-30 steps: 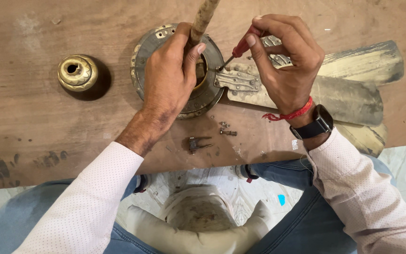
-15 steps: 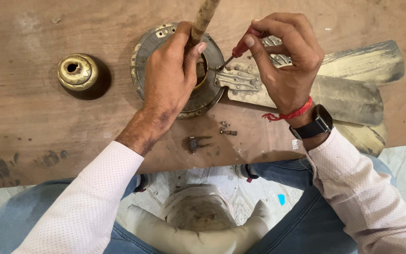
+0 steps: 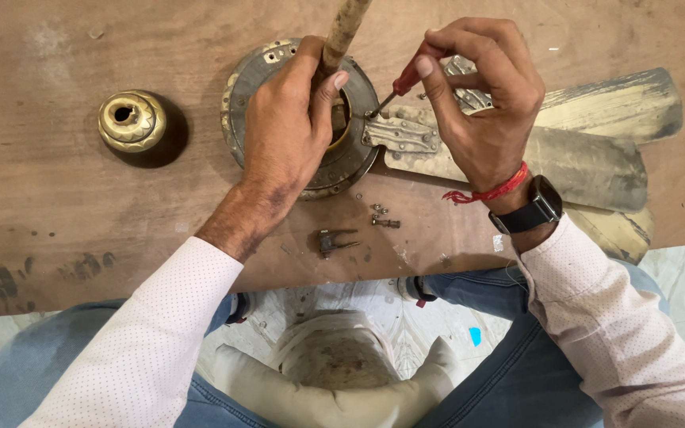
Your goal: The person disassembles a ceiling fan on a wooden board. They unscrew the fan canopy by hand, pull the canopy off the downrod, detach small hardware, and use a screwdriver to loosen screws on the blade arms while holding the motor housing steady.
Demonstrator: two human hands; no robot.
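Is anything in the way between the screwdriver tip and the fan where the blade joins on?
Nothing visible. The right hand holds the red screwdriver, its tip at the blade bracket. The left hand grips the rod beside it.

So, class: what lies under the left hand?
Under the left hand sits the round fan motor, its rim showing around the hand, on the wooden table. The fingers grip the rod. The motor's centre is covered.

bright, even daylight | soft shadows lower right of objects | sharp focus
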